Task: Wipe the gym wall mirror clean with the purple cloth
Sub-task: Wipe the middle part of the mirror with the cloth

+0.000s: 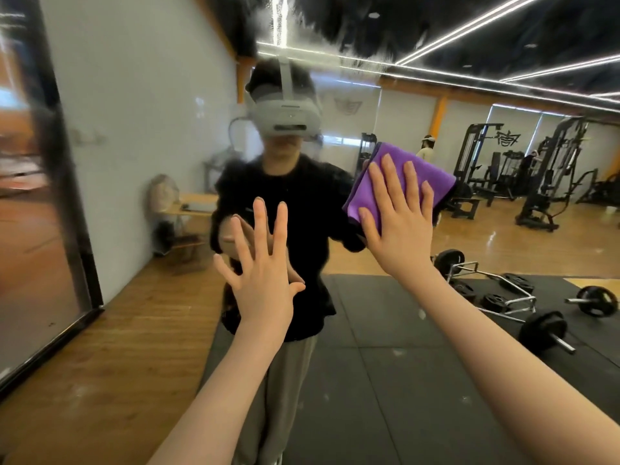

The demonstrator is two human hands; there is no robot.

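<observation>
My right hand (396,223) presses the purple cloth (406,176) flat on the mirror (469,256), fingers straight and slightly spread. My left hand (265,280) braces bare, fingers splayed. Smears remain far up near the top; much wiping seems left.

Both my arms are stretched fwd and up, bare. My left hand (261,283) is open flat, fingers spread wide, tips pointing up. My right hand (399,216) is higher, also flat w/ straight fingers, pressing on the purple cloth (412,172) under the fingertips.
</observation>
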